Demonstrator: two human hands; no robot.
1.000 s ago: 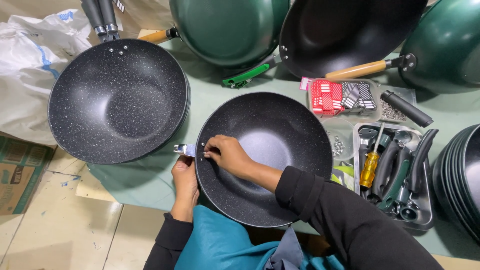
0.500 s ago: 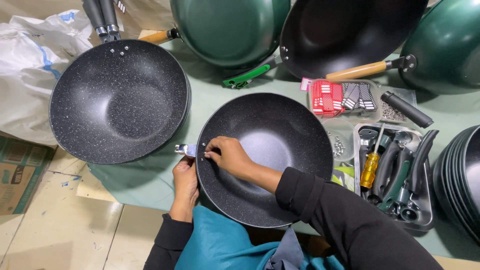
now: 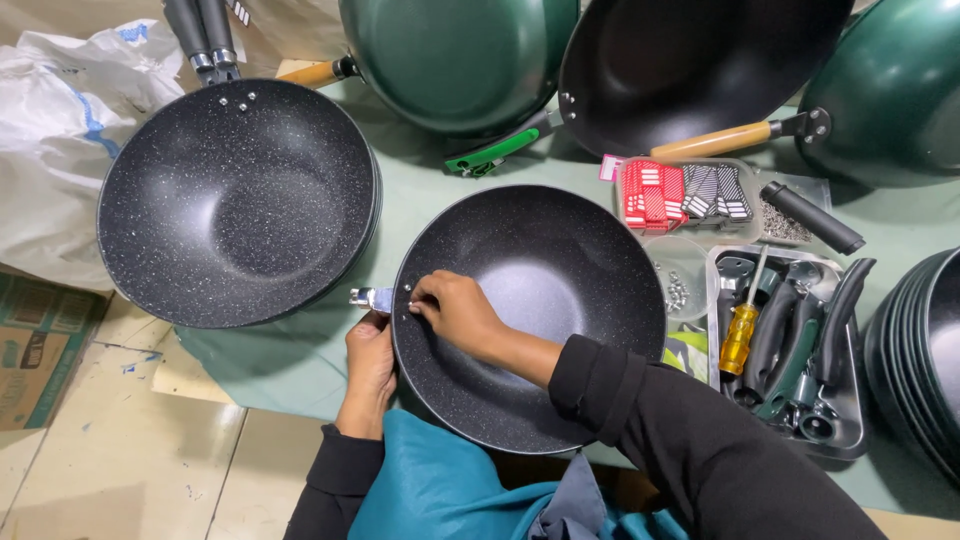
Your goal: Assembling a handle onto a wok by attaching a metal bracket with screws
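Observation:
A black speckled wok (image 3: 560, 270) without a handle lies in front of me on the green table cover. My right hand (image 3: 455, 308) reaches inside it and pinches at small rivets or screws on the left inner wall. My left hand (image 3: 370, 358) is outside the rim, under a small metal handle bracket (image 3: 370, 297) that sticks out to the left; it appears to steady the wok's edge. What the right fingertips hold is too small to make out.
A second speckled wok (image 3: 235, 200) with black handles lies at the left. Green woks (image 3: 460, 55) with wooden handles stand at the back. A metal tray (image 3: 840, 430) at right holds black handles and a yellow screwdriver (image 3: 738, 338). Stacked pans (image 3: 925, 350) are far right.

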